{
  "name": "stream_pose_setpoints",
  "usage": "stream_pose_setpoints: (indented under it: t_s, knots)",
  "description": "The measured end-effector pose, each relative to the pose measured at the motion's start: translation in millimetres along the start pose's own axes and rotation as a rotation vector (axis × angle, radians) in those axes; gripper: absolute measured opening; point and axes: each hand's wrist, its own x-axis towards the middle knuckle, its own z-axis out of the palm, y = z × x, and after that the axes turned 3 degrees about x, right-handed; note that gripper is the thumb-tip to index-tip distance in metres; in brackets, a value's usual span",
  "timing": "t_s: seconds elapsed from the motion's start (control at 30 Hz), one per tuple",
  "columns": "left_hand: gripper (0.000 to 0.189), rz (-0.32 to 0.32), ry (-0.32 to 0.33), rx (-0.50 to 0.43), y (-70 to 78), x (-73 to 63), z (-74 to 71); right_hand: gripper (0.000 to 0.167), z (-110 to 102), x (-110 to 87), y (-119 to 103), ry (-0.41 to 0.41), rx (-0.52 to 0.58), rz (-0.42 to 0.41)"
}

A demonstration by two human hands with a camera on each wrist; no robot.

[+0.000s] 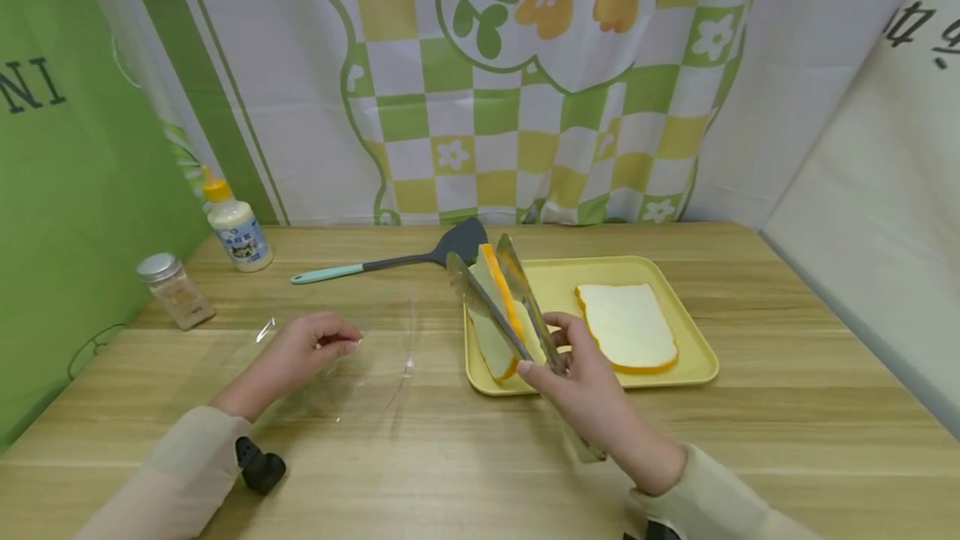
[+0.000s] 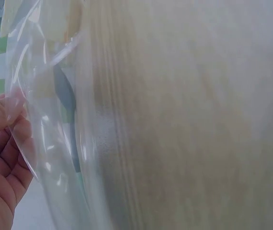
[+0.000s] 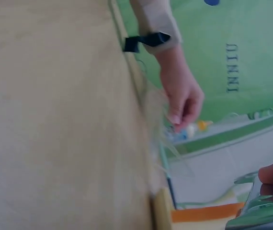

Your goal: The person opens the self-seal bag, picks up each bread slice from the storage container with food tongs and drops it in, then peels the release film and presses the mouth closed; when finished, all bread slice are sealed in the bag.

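Observation:
My left hand (image 1: 303, 348) pinches a thin clear plastic bag (image 2: 45, 129) between thumb and fingers, above the table left of the tray. In my right hand (image 1: 588, 390) are metal tongs (image 1: 534, 315), gripped near their middle. Between the tong arms a bread slice (image 1: 501, 290) with an orange crust stands on edge, tilted, over the left part of the yellow tray (image 1: 551, 273). What looks like more bread (image 1: 491, 348) shows below it, partly hidden by the tongs. Another white bread slice (image 1: 630, 327) lies flat on the tray's right side.
Behind the bag lies a spatula (image 1: 459, 242) with a dark blade near the tray and a mint handle. At the back left stand a yellow-capped bottle (image 1: 242, 233) and a silver-lidded jar (image 1: 178, 292). Patterned curtains (image 1: 525, 123) close off the back.

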Motion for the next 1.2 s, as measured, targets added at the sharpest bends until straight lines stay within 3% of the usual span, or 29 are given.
stream_pose_setpoints:
  t_s: [0.4,0.57,0.73,1.0,1.13,1.2]
  knots:
    - [0.012,-0.008,-0.006,0.002,-1.6,-1.2,-2.2,0.054,27.8,-11.9,18.3,-0.035,0.073,0.044]
    - [0.011,-0.005,0.007,0.001,-2.2,-1.4,-2.7,0.046,27.4,-11.3,19.4,-0.054,0.071,0.005]
    - [0.011,0.006,0.017,-0.001,-2.1,-1.5,-2.6,0.039,12.4,-6.2,19.6,-0.07,-0.017,-0.073]
    - [0.009,0.03,0.071,0.022,-0.2,0.4,-1.9,0.037,-32.2,10.3,18.9,-0.167,-0.236,-0.242]
    - [0.008,0.061,0.083,0.035,1.5,5.5,0.0,0.036,-50.7,16.6,9.5,-0.177,-0.357,-0.262]
    - [0.008,0.083,0.085,0.041,3.7,8.8,0.4,0.036,-58.7,18.2,3.1,-0.198,-0.368,-0.254]
